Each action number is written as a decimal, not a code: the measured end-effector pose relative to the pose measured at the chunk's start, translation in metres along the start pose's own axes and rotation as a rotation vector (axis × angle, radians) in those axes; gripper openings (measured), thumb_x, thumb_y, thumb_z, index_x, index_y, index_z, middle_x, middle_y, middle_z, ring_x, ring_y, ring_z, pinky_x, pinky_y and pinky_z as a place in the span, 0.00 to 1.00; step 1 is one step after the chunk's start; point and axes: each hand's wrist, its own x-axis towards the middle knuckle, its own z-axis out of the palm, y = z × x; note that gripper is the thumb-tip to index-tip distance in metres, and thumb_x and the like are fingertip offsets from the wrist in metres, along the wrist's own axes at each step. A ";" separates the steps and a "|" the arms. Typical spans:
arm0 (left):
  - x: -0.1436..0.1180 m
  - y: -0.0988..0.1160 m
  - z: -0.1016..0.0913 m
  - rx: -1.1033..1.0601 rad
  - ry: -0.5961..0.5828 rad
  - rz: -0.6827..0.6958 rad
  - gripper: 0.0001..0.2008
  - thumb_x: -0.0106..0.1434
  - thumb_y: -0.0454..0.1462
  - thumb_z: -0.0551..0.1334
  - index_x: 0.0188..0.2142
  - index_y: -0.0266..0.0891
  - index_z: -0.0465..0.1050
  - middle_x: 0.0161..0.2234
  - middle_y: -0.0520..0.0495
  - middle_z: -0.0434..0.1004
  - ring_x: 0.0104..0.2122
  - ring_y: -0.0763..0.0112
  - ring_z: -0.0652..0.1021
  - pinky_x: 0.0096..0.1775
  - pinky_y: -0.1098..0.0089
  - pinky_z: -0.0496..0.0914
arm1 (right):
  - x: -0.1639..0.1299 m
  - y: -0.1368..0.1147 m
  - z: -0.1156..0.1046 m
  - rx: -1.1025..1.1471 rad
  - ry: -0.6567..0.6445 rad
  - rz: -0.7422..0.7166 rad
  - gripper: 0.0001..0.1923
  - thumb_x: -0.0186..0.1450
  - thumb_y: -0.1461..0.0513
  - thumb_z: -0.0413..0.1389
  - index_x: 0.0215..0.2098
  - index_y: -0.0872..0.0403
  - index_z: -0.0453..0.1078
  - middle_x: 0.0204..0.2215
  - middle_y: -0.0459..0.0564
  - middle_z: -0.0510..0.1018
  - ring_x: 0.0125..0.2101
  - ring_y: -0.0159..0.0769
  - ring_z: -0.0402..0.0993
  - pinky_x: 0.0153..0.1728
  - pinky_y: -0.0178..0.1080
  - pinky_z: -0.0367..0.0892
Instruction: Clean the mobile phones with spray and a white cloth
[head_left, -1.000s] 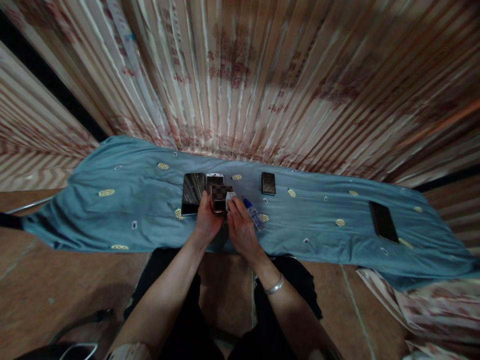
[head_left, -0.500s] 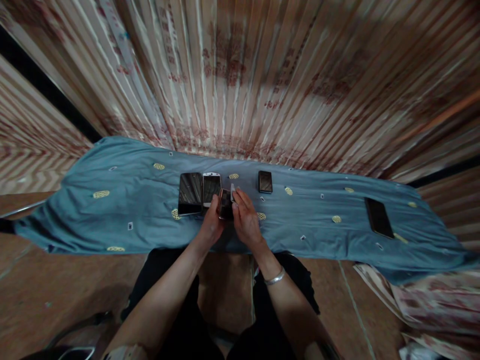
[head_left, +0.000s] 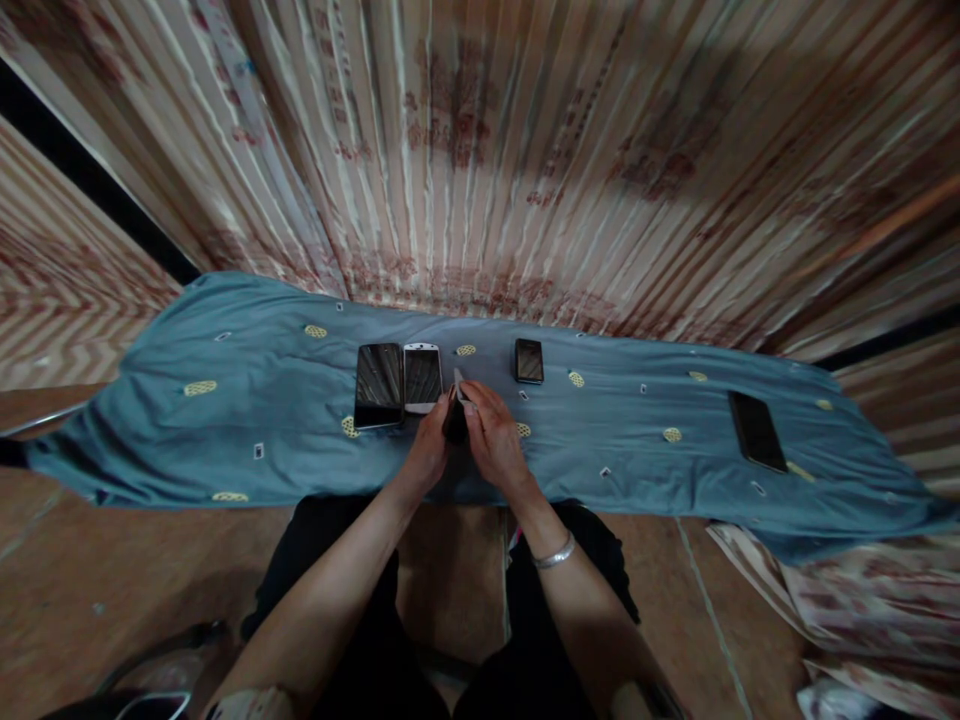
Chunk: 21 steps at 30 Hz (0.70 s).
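Pleated curtain [head_left: 480, 150], seemingly tiled floor [head_left: 112, 580]

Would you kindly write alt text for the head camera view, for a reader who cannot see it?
A seated person's left hand and right hand hold a small dark phone on edge over a blue cloth. Four more phones lie on the cloth: a black one beside a white one, two apart to the right.

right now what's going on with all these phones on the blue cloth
A seated person holds a small dark phone edge-up between both hands over a blue cloth. The left hand grips it from the left, and the right hand presses a small pale wipe or cloth against it. Two phones, one black and one white-framed, lie side by side just left of the hands. A smaller phone and another dark one lie to the right.
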 end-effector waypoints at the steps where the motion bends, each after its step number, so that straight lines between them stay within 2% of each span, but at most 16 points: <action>1: 0.000 0.000 -0.001 -0.001 -0.002 -0.009 0.14 0.68 0.44 0.62 0.44 0.36 0.81 0.41 0.42 0.85 0.51 0.58 0.79 0.54 0.63 0.70 | 0.000 0.002 0.001 -0.005 0.005 0.009 0.24 0.78 0.57 0.40 0.62 0.56 0.69 0.59 0.60 0.77 0.61 0.43 0.72 0.64 0.50 0.67; 9: 0.005 0.000 -0.008 0.022 0.013 0.004 0.19 0.63 0.50 0.66 0.42 0.36 0.79 0.39 0.44 0.85 0.46 0.59 0.80 0.52 0.62 0.71 | -0.001 0.014 0.001 -0.032 0.030 0.052 0.26 0.78 0.56 0.39 0.61 0.57 0.71 0.55 0.61 0.80 0.58 0.44 0.75 0.62 0.51 0.69; 13: 0.004 -0.006 -0.007 0.073 -0.027 0.041 0.22 0.61 0.52 0.67 0.41 0.36 0.80 0.41 0.43 0.85 0.50 0.57 0.79 0.55 0.61 0.69 | -0.001 0.006 0.000 0.009 0.006 0.038 0.25 0.77 0.55 0.40 0.62 0.55 0.70 0.58 0.59 0.78 0.60 0.42 0.74 0.64 0.50 0.68; 17: 0.000 -0.009 -0.004 0.055 -0.040 0.039 0.19 0.62 0.49 0.67 0.43 0.37 0.81 0.45 0.43 0.84 0.55 0.57 0.77 0.59 0.61 0.67 | 0.000 0.000 -0.001 0.048 -0.001 0.023 0.24 0.77 0.56 0.40 0.64 0.53 0.69 0.59 0.58 0.78 0.60 0.41 0.73 0.65 0.49 0.67; 21: -0.001 -0.006 -0.003 0.018 -0.009 -0.020 0.14 0.67 0.45 0.64 0.42 0.38 0.81 0.42 0.43 0.85 0.52 0.57 0.79 0.56 0.61 0.71 | 0.000 0.002 0.001 0.040 -0.004 0.034 0.25 0.78 0.56 0.39 0.63 0.55 0.69 0.58 0.59 0.78 0.60 0.42 0.73 0.65 0.50 0.67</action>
